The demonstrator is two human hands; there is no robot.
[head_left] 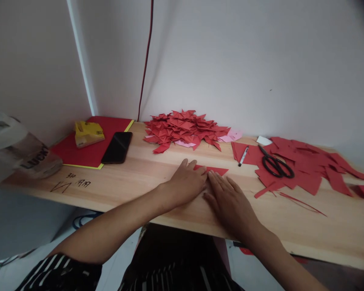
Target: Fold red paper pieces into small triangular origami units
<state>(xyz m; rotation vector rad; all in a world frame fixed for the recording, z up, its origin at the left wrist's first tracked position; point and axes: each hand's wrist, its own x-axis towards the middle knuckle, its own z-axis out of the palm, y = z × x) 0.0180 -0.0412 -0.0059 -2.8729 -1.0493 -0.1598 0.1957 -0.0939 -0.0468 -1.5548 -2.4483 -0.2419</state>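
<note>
A small folded piece of red paper (217, 169) lies flat on the wooden table, its long straight edge away from me. Over its left part rests my left hand (186, 182), fingers stretched out and slightly spread, pressing down. My right hand (230, 198) lies on the paper's near side with straight fingers, the tips touching it close to the left fingertips. Both hands are open, and they cover much of the paper. Just behind them rises a heap of folded red paper pieces (185, 127), with some pink paper (231, 136) showing beneath.
On the right are black-handled scissors (277, 166), a pen (243, 156), red paper scraps (311, 165) and thin strips. Leftward lie a phone (117, 147), a yellow packet (89, 133) on red sheets (79, 157), and a clear container (33, 155). A wall (230, 60) stands behind.
</note>
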